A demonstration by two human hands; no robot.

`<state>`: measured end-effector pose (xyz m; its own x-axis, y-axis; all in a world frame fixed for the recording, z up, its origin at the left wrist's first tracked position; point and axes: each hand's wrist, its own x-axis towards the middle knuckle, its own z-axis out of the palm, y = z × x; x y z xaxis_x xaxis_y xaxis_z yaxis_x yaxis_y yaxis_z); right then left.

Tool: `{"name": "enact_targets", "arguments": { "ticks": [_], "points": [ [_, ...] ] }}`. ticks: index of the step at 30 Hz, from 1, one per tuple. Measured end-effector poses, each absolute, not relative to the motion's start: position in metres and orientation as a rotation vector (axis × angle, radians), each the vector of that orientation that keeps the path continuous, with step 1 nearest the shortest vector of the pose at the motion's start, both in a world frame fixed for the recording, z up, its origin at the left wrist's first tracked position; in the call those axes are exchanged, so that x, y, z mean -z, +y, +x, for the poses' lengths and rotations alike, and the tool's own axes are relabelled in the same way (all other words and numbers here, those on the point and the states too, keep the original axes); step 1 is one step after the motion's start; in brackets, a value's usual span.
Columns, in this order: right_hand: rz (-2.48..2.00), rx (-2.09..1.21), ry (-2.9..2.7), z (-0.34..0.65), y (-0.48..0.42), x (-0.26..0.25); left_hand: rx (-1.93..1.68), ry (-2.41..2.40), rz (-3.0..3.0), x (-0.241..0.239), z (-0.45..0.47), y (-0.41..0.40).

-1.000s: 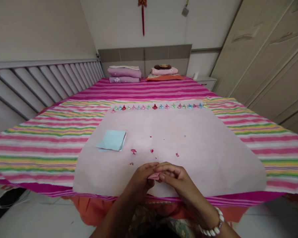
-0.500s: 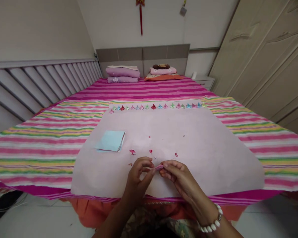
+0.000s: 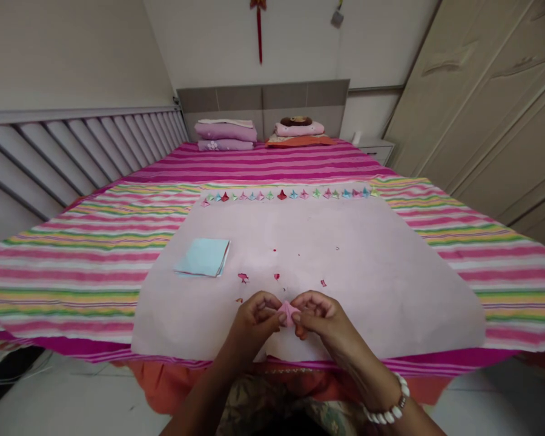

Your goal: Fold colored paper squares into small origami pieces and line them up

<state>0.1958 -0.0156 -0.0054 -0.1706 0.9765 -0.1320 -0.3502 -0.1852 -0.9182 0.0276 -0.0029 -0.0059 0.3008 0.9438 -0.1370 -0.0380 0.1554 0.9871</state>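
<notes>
A small pink folded paper piece [image 3: 287, 311] is pinched between my two hands, low over the near part of the pale sheet [image 3: 345, 254]. My left hand [image 3: 258, 318] grips its left side between thumb and fingers. On its right side, my right hand [image 3: 320, 315] does the same, with a white beaded bracelet on that wrist. The paper's pointed top and creased face show between my thumbs; its edges are hidden by the fingertips. Several red paper scraps [image 3: 243, 278] lie just beyond my hands.
A stack of light blue square paper [image 3: 204, 257] lies on the sheet's left. Along the far edge runs a row of small folded paper pieces, among them a red one [image 3: 282, 194]. The sheet rests on a striped bed cover [image 3: 72, 272]. Folded bedding [image 3: 226, 132] sits by the headboard.
My left hand has closed on the left side of the pink paper. The paper has turned from a narrow edge-on strip to show its pointed, wider face.
</notes>
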Motion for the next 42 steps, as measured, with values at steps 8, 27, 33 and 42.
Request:
{"name": "enact_targets", "arguments": {
  "ticks": [8,27,33,42],
  "points": [
    [-0.979,-1.585,-0.902,0.193,-0.017,0.004,-0.903,0.962,1.109,0.005,0.027,-0.004],
    [-1.050,-1.705,-0.852,0.195,-0.021,-0.001,-0.625,0.889,1.044,0.003,0.015,-0.003],
    [-1.047,-1.696,-0.869,0.193,-0.020,0.002,-0.592,0.872,1.014,0.002,0.015,-0.005],
    [-0.976,-1.751,-0.913,0.196,-0.020,0.002,-0.705,0.914,1.026,0.001,0.019,-0.002]
  ]
}}
